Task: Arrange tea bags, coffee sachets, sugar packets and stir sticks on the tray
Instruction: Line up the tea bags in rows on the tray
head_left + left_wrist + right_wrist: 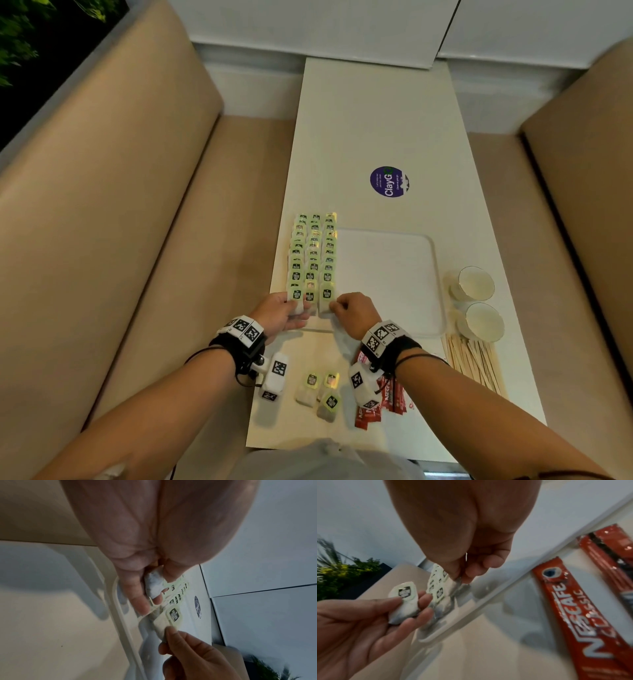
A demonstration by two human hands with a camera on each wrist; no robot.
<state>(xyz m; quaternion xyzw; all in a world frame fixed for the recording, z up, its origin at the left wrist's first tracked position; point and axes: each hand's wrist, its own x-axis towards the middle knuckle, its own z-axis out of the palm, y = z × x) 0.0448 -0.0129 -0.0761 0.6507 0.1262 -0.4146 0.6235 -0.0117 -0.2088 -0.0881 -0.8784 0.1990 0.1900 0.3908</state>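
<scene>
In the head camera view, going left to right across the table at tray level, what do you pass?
Rows of tea bags → bare part of the white tray → two paper cups.

Green-tagged tea bags (313,255) fill three overlapping rows along the white tray (394,274) — left side.

Head view: bright, even overhead light, table (376,137) near washed out, white tray (394,274) barely separates from it. Green tea bag labels (313,253) glow, slightly overexposed. Soft short shadows under the wrists. Strong wide-angle bend at the edges, top-left corner goes black. Both wrist views dimmer, greyish, soft all over. Left hand (154,534) fills the frame, out of focus. Right hand (467,527) likewise blurred; coffee sachet (573,615) smeared, with glare spots on the foil.
</scene>
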